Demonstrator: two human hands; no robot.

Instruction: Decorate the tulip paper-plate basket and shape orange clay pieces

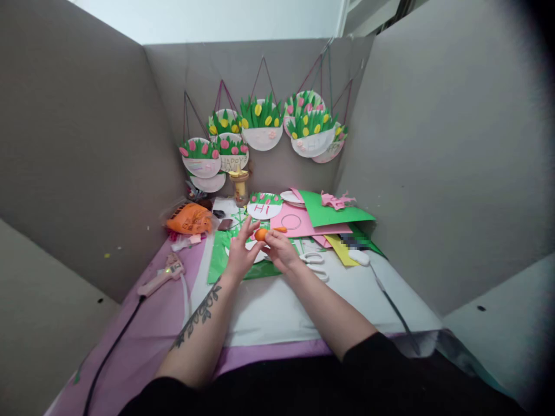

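Note:
My right hand [280,249] is closed on a small orange object [261,234] with a rounded end and a thin tail; I cannot make out its exact kind. The rounded end points toward my left hand [243,245], whose fingers are raised and apart, with the thumb close to the right fingertips. Beneath both hands lie a green sheet [217,267] and a white paper plate piece [259,254], partly hidden. White-handled scissors [319,273] rest just right of my right wrist.
A pink glue gun [162,276], its light on, lies left with a black cord. An orange bag [189,218] and a jar [240,188] stand behind. Right are pink paper [307,222], green paper [336,212] and a white corded tool [359,257]. Plate baskets [262,138] hang on the back panel.

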